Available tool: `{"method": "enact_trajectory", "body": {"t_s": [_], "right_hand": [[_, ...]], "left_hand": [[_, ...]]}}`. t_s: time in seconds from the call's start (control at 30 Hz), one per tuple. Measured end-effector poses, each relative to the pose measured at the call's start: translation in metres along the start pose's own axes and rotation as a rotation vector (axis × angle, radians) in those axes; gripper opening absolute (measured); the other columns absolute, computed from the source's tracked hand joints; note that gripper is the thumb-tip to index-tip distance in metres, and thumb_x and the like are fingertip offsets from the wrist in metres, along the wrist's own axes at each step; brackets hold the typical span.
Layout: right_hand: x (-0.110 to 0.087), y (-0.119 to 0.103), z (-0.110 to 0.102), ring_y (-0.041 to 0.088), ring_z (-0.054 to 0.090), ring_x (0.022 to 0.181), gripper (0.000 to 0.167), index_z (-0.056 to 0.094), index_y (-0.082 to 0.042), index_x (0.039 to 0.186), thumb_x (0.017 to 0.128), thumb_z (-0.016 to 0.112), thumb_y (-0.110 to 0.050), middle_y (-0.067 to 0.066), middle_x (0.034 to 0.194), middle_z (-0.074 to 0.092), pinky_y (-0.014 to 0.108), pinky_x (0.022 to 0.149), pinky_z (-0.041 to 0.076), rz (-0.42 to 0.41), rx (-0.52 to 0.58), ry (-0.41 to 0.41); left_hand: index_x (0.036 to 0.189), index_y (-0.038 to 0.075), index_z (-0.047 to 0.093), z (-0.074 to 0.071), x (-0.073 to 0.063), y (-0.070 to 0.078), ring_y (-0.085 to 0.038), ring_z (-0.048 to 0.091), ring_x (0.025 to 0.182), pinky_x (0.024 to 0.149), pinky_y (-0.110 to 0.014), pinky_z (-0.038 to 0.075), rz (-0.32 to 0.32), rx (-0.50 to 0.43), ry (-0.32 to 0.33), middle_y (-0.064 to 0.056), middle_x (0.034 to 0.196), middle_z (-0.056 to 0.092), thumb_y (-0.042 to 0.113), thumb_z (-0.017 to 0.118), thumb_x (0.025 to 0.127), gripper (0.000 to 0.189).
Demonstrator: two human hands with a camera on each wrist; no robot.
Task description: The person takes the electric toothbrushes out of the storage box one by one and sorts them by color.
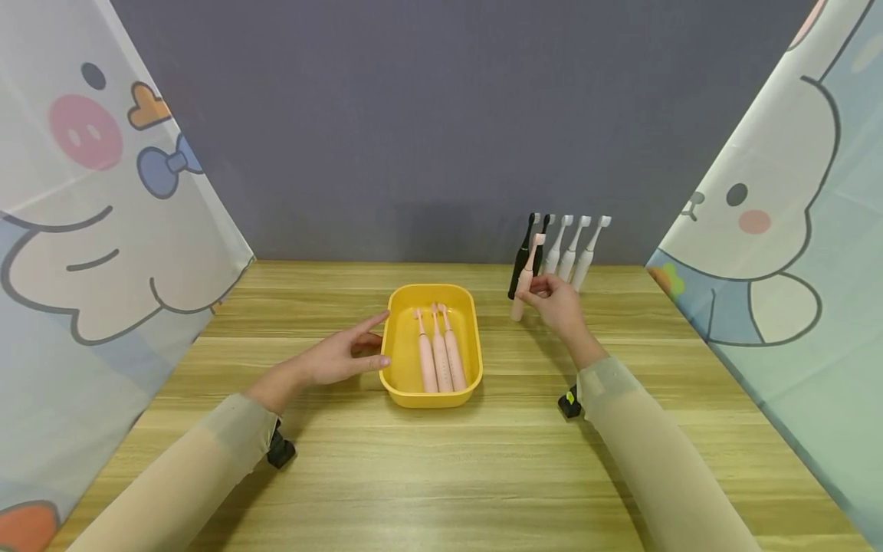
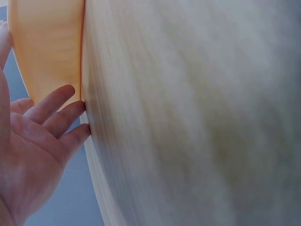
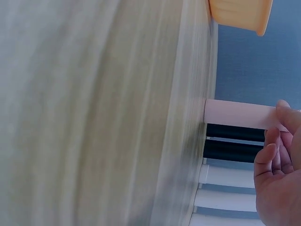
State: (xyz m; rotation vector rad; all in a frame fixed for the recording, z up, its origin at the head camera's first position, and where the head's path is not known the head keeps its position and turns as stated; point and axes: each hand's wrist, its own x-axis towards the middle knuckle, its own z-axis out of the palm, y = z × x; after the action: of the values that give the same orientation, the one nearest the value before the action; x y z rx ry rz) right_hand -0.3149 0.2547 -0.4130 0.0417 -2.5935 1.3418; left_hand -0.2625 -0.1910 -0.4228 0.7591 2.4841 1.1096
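Before you stretches the wood-grain bench (image 1: 414, 475), with a plain dark grey panel (image 1: 359, 130) rising behind its far edge. Near the middle of it sits a shallow yellow tray (image 1: 431, 400) with rounded corners, holding three slim pink electric toothbrushes (image 1: 440, 360) that lie side by side, heads to the far end, bunched toward the right half so that a strip of floor shows along the left. Your left hand (image 1: 341, 355) is spread wide at the tray's left wall, gripping nothing; a light steadying touch there would suit, without tipping the rim. Your right hand (image 1: 559, 307), to the right of the tray, pinches a fourth pink toothbrush (image 1: 525, 278) by its handle, near upright, head up; you cannot tell from these views whether its base bears on the bench. Just behind it stand two black toothbrushes (image 1: 520, 264), and to their right three white toothbrushes (image 1: 569, 257), all upright. To handle the pink one well, hold the pinch firm on the smooth handle, let the loose fingers clear the black pair, and draw it nearer to you before any sideways swing, since those narrow bases would probably topple easily.
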Motion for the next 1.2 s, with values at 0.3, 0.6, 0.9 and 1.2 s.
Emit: {"method": "enact_trajectory", "body": {"t_s": [0.3,0.6,0.9,1.2], "right_hand": [[0.000,0.001,0.001,0.030,0.068,0.111,0.039,0.068,0.004,0.129,0.104,0.079,-0.024,0.023,0.128,0.072,0.019,0.084,0.052,-0.001,0.000,0.002],[-0.004,0.005,-0.002,0.034,0.068,0.113,0.050,0.064,0.001,0.139,0.104,0.080,-0.030,0.024,0.138,0.069,0.027,0.085,0.052,0.017,-0.018,-0.046],[-0.008,0.007,-0.011,0.031,0.066,0.111,0.056,0.063,0.001,0.138,0.102,0.081,-0.037,0.025,0.137,0.068,0.029,0.088,0.054,0.024,-0.016,-0.075],[-0.028,0.003,-0.015,0.018,0.067,0.093,0.042,0.068,0.002,0.132,0.105,0.078,-0.028,0.024,0.127,0.073,0.021,0.076,0.056,-0.041,-0.023,-0.109]], "left_hand": [[0.179,0.021,0.014,0.000,0.000,0.000,-0.040,0.060,0.148,0.127,-0.065,0.041,0.000,-0.008,0.003,-0.019,0.158,0.062,0.048,0.074,0.105,0.099],[0.179,0.020,0.014,0.000,0.000,0.001,-0.040,0.059,0.148,0.128,-0.065,0.040,-0.001,0.005,0.001,-0.019,0.158,0.062,0.050,0.074,0.105,0.100],[0.179,0.023,0.014,-0.002,0.000,0.001,-0.040,0.060,0.147,0.127,-0.064,0.041,-0.006,0.035,0.004,-0.019,0.160,0.061,0.052,0.073,0.105,0.099],[0.179,0.021,0.014,-0.001,-0.001,0.001,-0.040,0.060,0.147,0.126,-0.064,0.042,-0.006,0.027,0.000,-0.019,0.160,0.061,0.052,0.073,0.105,0.099]]}}
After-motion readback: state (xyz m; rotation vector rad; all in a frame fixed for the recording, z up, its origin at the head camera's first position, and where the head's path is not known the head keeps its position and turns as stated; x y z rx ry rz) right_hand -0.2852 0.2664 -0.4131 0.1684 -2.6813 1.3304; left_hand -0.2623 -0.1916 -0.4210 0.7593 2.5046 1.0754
